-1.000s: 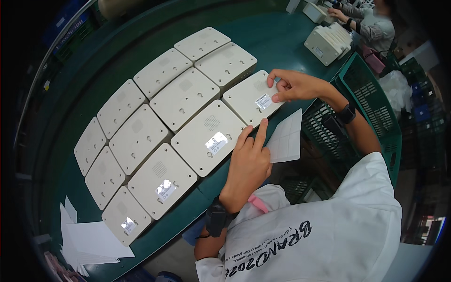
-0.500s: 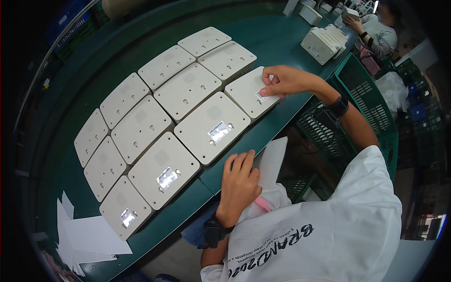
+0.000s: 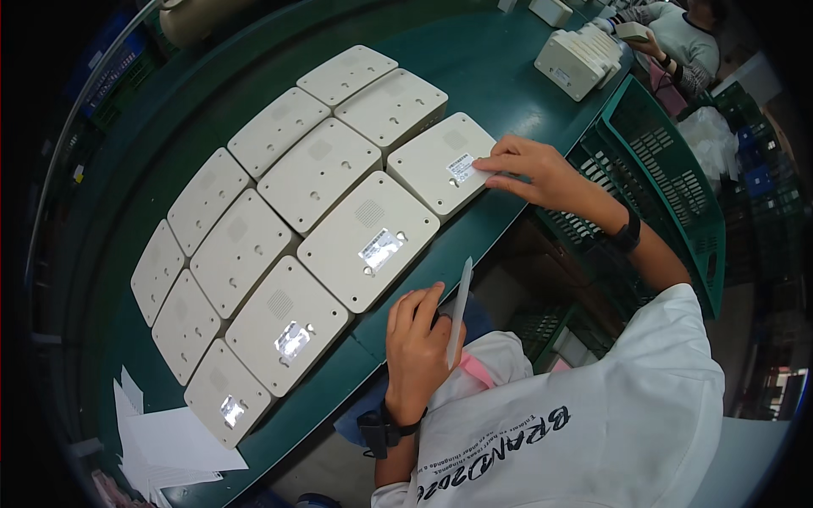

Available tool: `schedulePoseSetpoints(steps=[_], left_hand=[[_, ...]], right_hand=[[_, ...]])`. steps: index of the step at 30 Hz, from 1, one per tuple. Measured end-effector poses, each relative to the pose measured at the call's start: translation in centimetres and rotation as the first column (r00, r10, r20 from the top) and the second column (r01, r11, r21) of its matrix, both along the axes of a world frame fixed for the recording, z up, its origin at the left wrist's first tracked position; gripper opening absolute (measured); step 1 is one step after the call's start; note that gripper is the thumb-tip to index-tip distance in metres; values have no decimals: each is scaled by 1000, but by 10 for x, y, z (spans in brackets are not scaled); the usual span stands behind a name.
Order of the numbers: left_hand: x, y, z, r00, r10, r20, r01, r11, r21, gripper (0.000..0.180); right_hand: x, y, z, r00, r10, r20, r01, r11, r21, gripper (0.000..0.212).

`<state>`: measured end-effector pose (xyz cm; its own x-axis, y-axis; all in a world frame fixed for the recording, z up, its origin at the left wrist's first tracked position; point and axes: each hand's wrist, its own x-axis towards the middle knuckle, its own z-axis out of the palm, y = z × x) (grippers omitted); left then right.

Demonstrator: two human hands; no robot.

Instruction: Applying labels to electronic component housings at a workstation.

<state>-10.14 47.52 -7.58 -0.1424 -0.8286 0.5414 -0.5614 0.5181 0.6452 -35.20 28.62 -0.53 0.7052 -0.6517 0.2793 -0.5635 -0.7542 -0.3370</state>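
Head view, right hand (image 3: pixel 535 172), touching label (image 3: pixel 459 168)

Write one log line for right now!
left hand: holding white sheet | right hand: fingertips at label on cream plastic housing

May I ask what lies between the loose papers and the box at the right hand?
The head view shows three labelled boxes between the loose papers and that box.

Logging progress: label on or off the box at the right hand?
On: the white label lies on the box, the right hand at the label's edge.
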Motion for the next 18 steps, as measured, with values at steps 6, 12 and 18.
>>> schedulePoseSetpoints(steps=[6, 12, 18], left_hand=[[-6, -1, 7, 998, 66, -2, -66, 991, 119, 15], [-9, 1, 1, 995, 95, 13, -96, 989, 112, 12], [-6, 19, -36, 978, 184, -102, -140, 930, 340, 20]], right_hand=[[-8, -6, -39, 972, 109, 208, -62, 974, -219, 25], [2, -3, -15, 906, 67, 417, -64, 998, -21, 15], [14, 46, 95, 592, 237, 770, -501, 857, 121, 11]])
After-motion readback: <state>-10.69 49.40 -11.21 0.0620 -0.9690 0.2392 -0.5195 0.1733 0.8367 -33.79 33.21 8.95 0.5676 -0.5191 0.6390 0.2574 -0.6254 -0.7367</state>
